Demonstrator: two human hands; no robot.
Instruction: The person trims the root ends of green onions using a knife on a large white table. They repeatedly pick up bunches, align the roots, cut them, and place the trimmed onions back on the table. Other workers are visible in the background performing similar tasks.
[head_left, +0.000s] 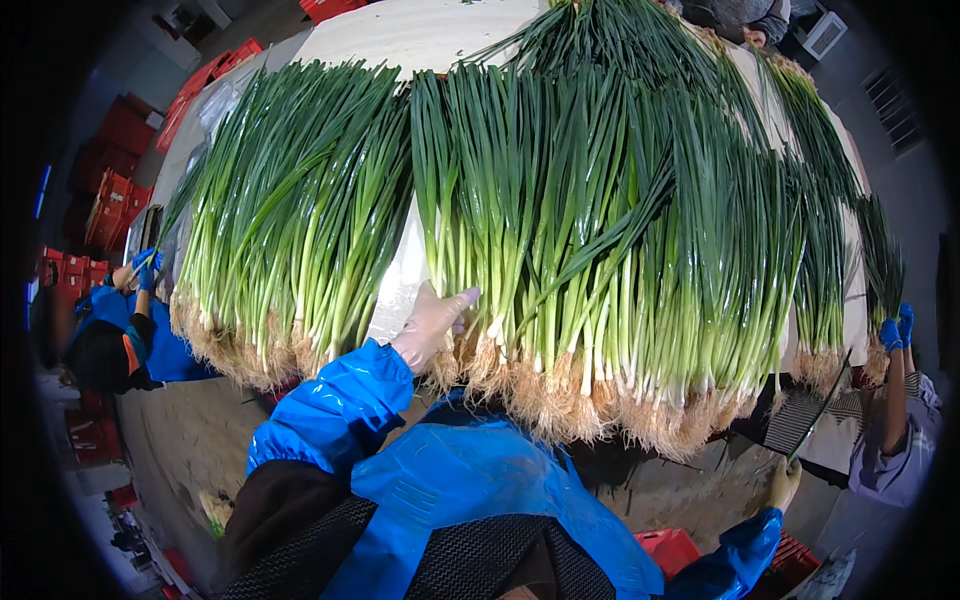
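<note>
Long green onions (555, 210) with white stem ends and brown roots lie side by side in thick rows on a pale table (390, 292). My left hand (433, 324), in a thin pale glove and a blue plastic sleeve, reaches in at the near edge of the rows. Its thumb and forefinger are spread at the lower stems beside the gap between two heaps; whether it grips any stem cannot be made out. Out at the right, away from the table, my right hand (784, 480), gloved, holds a single long green onion leaf (819, 412) that points up and away.
One person (142, 330) in blue works at the left, gloved hands on stalks; another (892, 435) holds a bunch at the right. A third person (757, 30) is at the far side. Red crates (116, 206) stack at the left; a red crate (667, 551) stands low near my right arm.
</note>
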